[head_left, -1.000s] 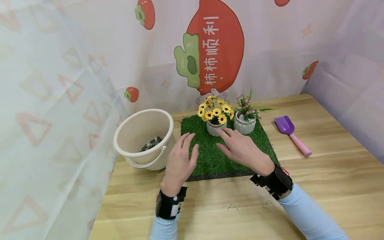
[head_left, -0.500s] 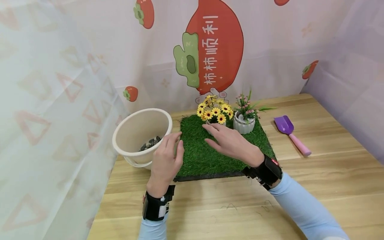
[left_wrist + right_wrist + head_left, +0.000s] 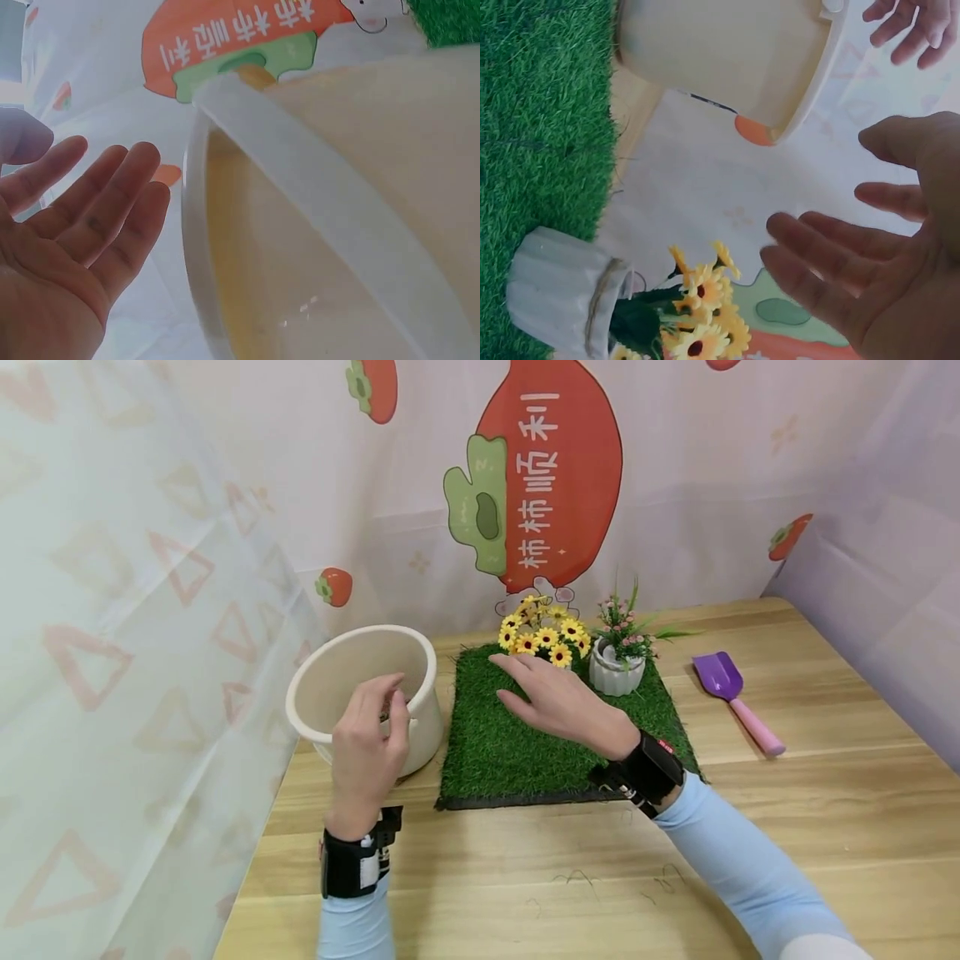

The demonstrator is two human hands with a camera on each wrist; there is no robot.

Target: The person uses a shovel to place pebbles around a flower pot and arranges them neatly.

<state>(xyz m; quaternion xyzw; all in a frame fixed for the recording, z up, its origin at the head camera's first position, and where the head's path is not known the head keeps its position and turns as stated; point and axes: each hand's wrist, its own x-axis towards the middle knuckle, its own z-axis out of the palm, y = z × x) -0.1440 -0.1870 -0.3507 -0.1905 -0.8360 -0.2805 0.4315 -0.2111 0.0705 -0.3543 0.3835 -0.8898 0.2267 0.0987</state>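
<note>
1. Far left: pale printed cloth, running back to join the backdrop.
2. Cream bucket: upright on the bench, mouth up, at 9 o'clock from the turf mat. Only a scrap of dark contents visible past the thumb; too little to name.
3. Left hand: at the bucket's 6 o'clock side, raised, pointing about 1 o'clock and covering part of the rim in the head view. Fingers loosely bent, thumb apart from them, nothing held. Left wrist view has a strip of backdrop between fingertips and rim, so no contact seen there.
4. Turf mat: green, flat on the bench, dark edging along its 6 o'clock side.
5. Yellow-flower pot: grey-white, standing on the mat near its 12 o'clock edge; mostly hidden behind the right hand in the head view, blooms showing above.
6. Right hand: above the mat, pointing about 10 o'clock. Fingers extended, thumb apart, nothing held; clear of the blooms in the right wrist view.
7. Pink-flower pot: upright on the mat, between 1 and 2 o'clock from its centre.
8. Scoop: purple blade, pink handle, on the bench at 3 o'clock from the mat; handle toward 5.
</note>
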